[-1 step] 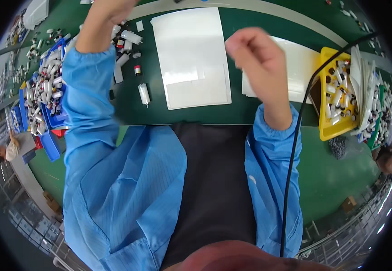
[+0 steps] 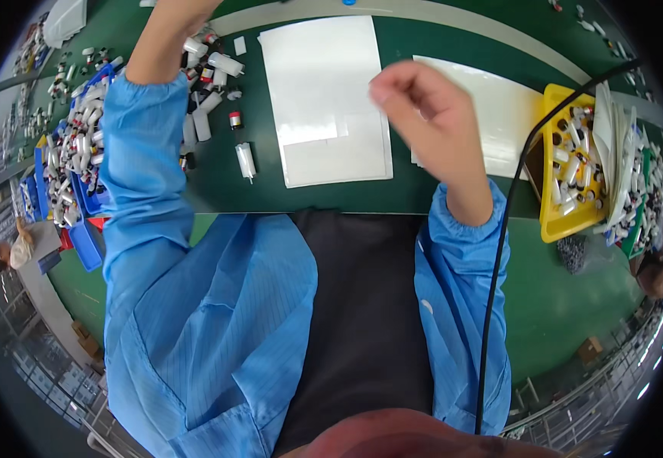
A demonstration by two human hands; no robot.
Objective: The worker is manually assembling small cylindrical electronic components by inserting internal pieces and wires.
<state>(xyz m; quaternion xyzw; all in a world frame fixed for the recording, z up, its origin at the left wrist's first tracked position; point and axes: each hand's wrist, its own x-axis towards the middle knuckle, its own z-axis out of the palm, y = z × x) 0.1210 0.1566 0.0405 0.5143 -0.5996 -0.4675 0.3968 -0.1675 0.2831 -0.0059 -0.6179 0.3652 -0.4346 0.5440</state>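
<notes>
My left hand (image 2: 179,17) reaches over the far left of the green table, above a pile of small white and dark cylindrical parts (image 2: 208,80); the top edge of the picture cuts off its fingers. My right hand (image 2: 437,118) hovers at the right edge of a white sheet (image 2: 331,84). Its fingers are curled, thumb and forefinger drawn together in a pinch, and anything between them is too small or hidden to name. Left of the sheet, a white cylinder with a thin tip (image 2: 245,161) lies near a small red-and-white cylinder (image 2: 235,120).
Blue bins (image 2: 93,200) heaped with similar parts stand at the left. On the right, a yellow bin (image 2: 572,227) holds several more, with another white sheet (image 2: 503,114) beside it. A black cable (image 2: 509,191) crosses the view in front of my right arm.
My right hand has shifted slightly left and down toward the white sheet, still pinched. My left hand has moved a little left and farther out of the top of the picture.
</notes>
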